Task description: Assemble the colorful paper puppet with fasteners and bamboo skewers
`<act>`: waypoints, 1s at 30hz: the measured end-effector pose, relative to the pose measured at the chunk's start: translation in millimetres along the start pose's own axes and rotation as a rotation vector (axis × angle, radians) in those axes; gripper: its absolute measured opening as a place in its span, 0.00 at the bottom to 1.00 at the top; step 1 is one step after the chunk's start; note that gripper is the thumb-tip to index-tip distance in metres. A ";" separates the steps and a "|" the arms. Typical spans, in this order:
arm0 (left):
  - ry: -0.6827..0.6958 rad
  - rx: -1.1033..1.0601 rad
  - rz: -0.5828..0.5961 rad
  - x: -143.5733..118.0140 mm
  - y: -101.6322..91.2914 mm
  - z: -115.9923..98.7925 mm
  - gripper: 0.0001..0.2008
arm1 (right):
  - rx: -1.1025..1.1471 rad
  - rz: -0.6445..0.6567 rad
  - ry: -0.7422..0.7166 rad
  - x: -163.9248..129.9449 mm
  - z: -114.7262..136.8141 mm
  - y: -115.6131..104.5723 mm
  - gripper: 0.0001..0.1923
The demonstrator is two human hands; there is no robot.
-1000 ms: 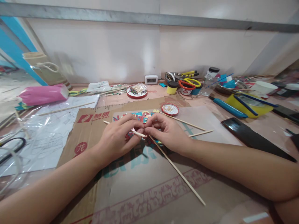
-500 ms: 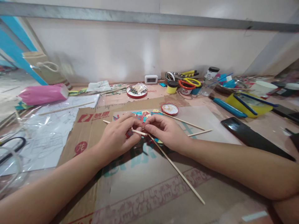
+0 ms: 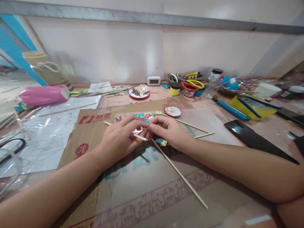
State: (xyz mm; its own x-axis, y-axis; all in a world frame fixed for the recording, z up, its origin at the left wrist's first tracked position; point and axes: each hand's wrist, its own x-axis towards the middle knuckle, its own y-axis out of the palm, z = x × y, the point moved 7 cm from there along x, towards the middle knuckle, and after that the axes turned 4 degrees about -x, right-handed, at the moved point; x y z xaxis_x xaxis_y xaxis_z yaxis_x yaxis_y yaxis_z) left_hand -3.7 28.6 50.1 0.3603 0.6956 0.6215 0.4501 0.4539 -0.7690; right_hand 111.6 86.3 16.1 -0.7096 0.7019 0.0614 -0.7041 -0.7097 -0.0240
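Note:
My left hand (image 3: 122, 133) is closed around a short pale wooden stick (image 3: 140, 137), whose pointed end shows at the left of the knuckles. The fingertips of my right hand (image 3: 166, 129) are pinched together against those of the left; what lies between them is too small or hidden to make out. Under and behind both hands is a flat, colourful decorated piece (image 3: 162, 141) in red, blue and yellow, mostly covered by the hands. A long thin wooden stick (image 3: 180, 174) runs from beneath the fingers toward the lower right. Another thin stick (image 3: 190, 124) lies behind my right hand.
Cardboard (image 3: 91, 139) under a translucent sheet covers the work area. A small red-rimmed lid of beads (image 3: 173, 111) sits just beyond the hands, a larger bead dish (image 3: 139, 92) farther back. Scissors (image 3: 194, 85), a blue cutter (image 3: 234, 109) and a dark flat object (image 3: 256, 139) lie right.
Both hands stay together over the decorated piece. The fingers have shifted slightly, the short stick's blunt end has dropped a little, and more of the colourful piece shows below my right hand.

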 end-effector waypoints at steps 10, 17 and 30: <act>0.090 0.030 -0.110 -0.1 -10.0 -6.2 0.05 | 0.043 0.042 0.032 -0.9 -2.1 2.6 0.14; 0.135 0.087 -0.082 -3.1 -10.9 -6.9 0.07 | 0.016 0.057 0.026 -1.1 -2.9 2.9 0.16; 0.022 0.016 -0.067 1.3 -8.0 -2.9 0.04 | -0.121 -0.055 -0.109 -5.7 5.7 2.8 0.05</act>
State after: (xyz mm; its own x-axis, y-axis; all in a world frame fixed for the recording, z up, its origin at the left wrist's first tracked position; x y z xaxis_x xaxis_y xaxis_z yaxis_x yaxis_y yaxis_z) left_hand -4.5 24.3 57.5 0.3479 0.6511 0.6746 0.4605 0.5081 -0.7278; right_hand 113.8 80.0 21.4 -0.6672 0.7243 0.1739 -0.7448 -0.6531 -0.1372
